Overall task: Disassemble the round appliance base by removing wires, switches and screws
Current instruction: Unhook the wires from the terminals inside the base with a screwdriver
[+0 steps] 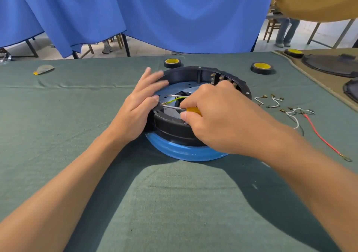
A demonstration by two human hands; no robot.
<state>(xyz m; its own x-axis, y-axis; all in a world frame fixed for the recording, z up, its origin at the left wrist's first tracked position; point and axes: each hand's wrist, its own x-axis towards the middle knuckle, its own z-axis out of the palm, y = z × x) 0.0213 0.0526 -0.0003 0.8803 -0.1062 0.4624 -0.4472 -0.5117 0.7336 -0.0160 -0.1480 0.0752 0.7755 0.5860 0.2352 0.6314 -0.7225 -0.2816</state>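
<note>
Green cloth (96,97) covers the bench, and the round appliance base (174,128) sits on it near the middle: a black ring with a blue rim showing at its near edge. The left hand (135,108) lies against the ring's left side. Its fingers (155,81) are straight and spread over the rim, holding nothing, and they look blurred.

The right hand (219,116) is curled round a screwdriver (193,110) with a yellow handle, thumb and forefinger pinching where the metal shaft begins. That shaft runs leftward, low across the inside of the base, and its tip meets the inner wall just beside the left thumb.

A twisted green-and-yellow wire (174,100) and a white wire (178,96) lie inside the ring, above a grey metal plate. A row of switches (220,78) with brass tabs sits on the far right of the inner wall.

Right of the base, loose on the cloth, lie short white wires (275,101) with brass ends and a long red wire (321,137). Two rolls of black tape with yellow cores stand beyond the base, one (172,63) behind it and one (261,68) off to the right. A blue curtain (155,13) hangs behind the bench.
</note>
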